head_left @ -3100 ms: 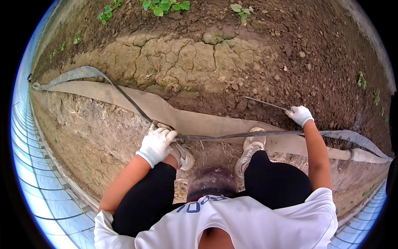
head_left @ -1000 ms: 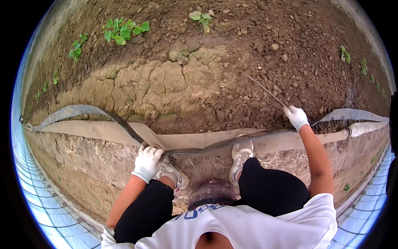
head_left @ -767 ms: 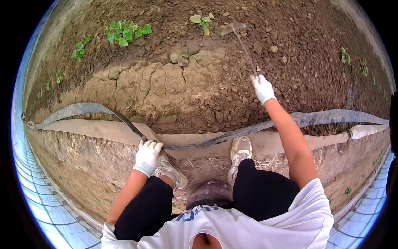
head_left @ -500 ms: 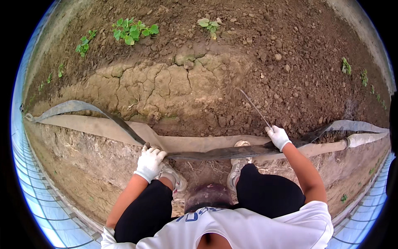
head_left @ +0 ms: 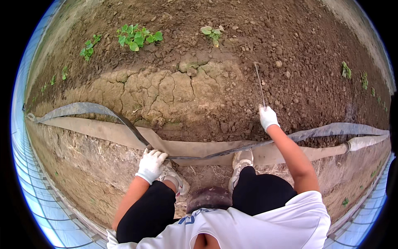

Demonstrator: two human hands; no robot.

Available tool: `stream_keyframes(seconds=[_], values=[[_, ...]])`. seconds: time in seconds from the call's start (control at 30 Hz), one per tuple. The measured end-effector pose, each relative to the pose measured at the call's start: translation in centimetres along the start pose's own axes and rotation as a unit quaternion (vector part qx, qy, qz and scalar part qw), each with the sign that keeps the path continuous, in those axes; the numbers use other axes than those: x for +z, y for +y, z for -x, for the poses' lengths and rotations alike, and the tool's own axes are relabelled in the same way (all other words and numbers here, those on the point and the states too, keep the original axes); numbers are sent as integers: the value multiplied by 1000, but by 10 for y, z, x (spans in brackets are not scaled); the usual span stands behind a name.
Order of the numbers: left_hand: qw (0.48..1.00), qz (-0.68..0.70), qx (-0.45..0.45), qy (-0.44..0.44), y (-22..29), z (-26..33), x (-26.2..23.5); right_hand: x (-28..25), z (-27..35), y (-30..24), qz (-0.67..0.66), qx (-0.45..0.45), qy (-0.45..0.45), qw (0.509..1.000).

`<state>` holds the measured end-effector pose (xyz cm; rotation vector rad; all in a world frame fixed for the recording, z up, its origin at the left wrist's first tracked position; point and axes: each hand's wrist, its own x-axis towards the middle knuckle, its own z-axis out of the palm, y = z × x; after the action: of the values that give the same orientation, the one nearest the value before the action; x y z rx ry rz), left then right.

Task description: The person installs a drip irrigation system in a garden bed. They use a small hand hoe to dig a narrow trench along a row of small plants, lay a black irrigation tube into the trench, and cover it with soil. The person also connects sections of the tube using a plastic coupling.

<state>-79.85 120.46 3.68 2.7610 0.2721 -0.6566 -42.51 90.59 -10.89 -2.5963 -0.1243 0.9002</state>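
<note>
Soil bed (head_left: 248, 37): dark, crumbly earth fills the far half of the scene, with a pale cracked crust (head_left: 166, 89) at its near left.
Flat hose (head_left: 199, 147): a wide tan band runs left to right across the ground, just beyond the person's shoes.
Grey strip (head_left: 95, 110): a thinner dark band arches over the hose from the far left, dips to the left hand, then rises away to the right.
Seedlings (head_left: 137, 36): small green plants stand along the far edge of the bed, left of centre.
Left hand (head_left: 151, 165): white-gloved, fingers clenched over the grey strip where it meets the hose, near the left shoe.
Right hand (head_left: 268, 117): white-gloved, reached out over the soil, closed around the near end of a thin rod.
Thin rod (head_left: 259, 85): straight and dark, pointing away from the right hand; its far tip sits on the loose soil.
</note>
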Motion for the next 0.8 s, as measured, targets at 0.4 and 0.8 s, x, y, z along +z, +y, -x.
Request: stream_keyframes(seconds=[0.4, 0.8], values=[[996, -69, 49, -2, 8, -45, 18, -11, -65, 12, -27, 4, 106, 994], [988, -105, -16, -115, 6, -36, 41, -56, 56, 29, -106, 94, -19, 990]])
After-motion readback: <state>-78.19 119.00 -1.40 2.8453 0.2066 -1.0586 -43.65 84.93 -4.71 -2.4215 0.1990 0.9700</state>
